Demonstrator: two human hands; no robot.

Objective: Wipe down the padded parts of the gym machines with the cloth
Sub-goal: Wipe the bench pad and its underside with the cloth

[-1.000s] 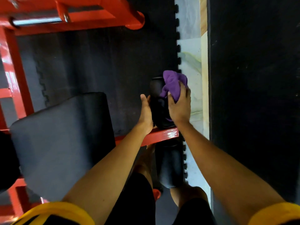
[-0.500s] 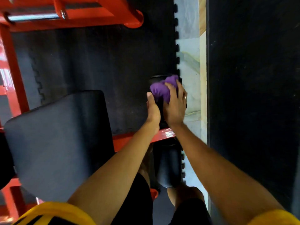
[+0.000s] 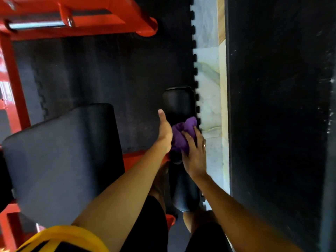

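Note:
A black padded roller [image 3: 179, 104] stands out from the red machine frame, with a second roller section [image 3: 185, 193] nearer to me. My right hand [image 3: 195, 157] presses a bunched purple cloth [image 3: 181, 135] against the roller's middle, fingers curled over the cloth. My left hand [image 3: 164, 131] lies along the roller's left side with the thumb straight and pointing away; its fingers are hidden behind the roller. A large black seat pad [image 3: 60, 160] lies to the left.
The red steel frame [image 3: 78, 20] with a chrome bar runs across the top and down the left edge. Black interlocking rubber mats cover the floor, beside a pale tiled strip [image 3: 209, 79]. A dark wall [image 3: 276, 115] fills the right side. My legs are below.
My right hand has drawn the purple cloth back along the roller from its far end to its middle. My left hand stayed at the roller's left side.

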